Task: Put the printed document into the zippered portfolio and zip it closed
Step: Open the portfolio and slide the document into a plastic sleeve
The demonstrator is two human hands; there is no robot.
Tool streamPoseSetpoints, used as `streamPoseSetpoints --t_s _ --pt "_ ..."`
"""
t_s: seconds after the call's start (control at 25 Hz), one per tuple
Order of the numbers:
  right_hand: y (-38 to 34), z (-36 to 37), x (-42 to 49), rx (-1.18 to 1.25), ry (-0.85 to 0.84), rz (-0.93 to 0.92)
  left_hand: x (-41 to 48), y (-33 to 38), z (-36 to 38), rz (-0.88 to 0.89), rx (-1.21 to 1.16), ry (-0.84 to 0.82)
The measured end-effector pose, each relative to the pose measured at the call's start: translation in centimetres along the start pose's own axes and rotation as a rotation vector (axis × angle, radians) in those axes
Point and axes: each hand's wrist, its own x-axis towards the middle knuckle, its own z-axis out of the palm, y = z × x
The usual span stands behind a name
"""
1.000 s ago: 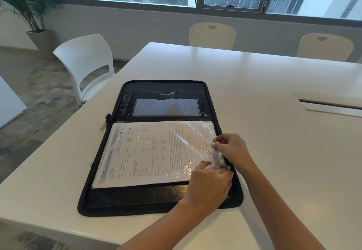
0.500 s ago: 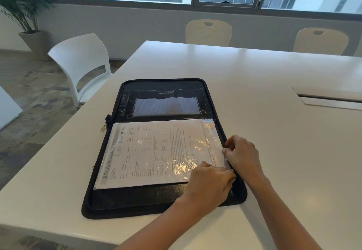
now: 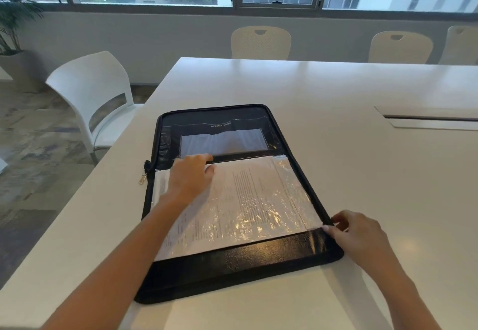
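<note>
One black leather-look zippered portfolio (image 3: 245,259) lies fully open on the white worktop (image 3: 362,174), in the centre of the frame. One printed document in a crinkled clear plastic sleeve (image 3: 253,200) rests flat on the half of the portfolio lower in the frame, its upper edge along the fold. The half above the fold carries one pocket with a clear window (image 3: 225,143). One small gold zipper pull (image 3: 141,179) hangs at the left end of the fold.

Two hands are in view. The left hand (image 3: 190,177) lies palm down on the upper left part of the document, its fingers straight and its grip open, holding nothing. The right hand (image 3: 359,236) sits at the sleeve's lower right corner, fingers curled, thumb and forefinger close together at the portfolio's right rim; whether that grip has the sleeve, the rim or nothing cannot be told.

One slot-shaped opening (image 3: 429,118) is set into the worktop at the right. There are four chairs: one white plastic chair (image 3: 88,89) at the left and three cream chairs (image 3: 261,42) along the far side. One potted palm (image 3: 13,19) stands in the upper left of the frame.
</note>
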Motion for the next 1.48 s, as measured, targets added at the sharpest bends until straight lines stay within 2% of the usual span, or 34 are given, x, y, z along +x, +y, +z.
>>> streamPoseSetpoints --t_s 0.16,0.36,0.72,0.92,1.04,1.16,1.28,1.48 --pt "-0.5 0.1 -0.7 0.007 0.037 0.059 0.1 -1.4 0.6 0.221 0.068 -0.163" --pt "-0.6 -0.2 2.9 -0.029 0.085 0.117 -1.4 -1.5 1.5 0.319 0.028 -0.196" --pt "-1.0 -1.4 16.2 -0.022 0.267 0.182 -3.4 2.6 2.6 0.245 0.279 -0.363" --pt "-3.5 0.0 15.6 0.013 0.339 0.079 -4.8 6.0 3.1 0.137 0.33 -0.333" --pt "-4.8 2.3 10.6 0.074 0.243 -0.034 -4.9 6.8 3.2 0.109 0.361 -0.352" --pt "-4.9 5.2 4.3 -0.11 0.068 -0.16 -5.0 7.0 3.2 0.095 0.362 -0.361" --pt "-4.6 6.6 1.1 -0.104 0.072 -0.16 -5.2 7.2 3.3 0.093 0.359 -0.339" --pt "-2.7 6.1 2.8 -0.107 0.067 -0.253 -5.8 7.5 3.1 0.101 0.338 -0.32"
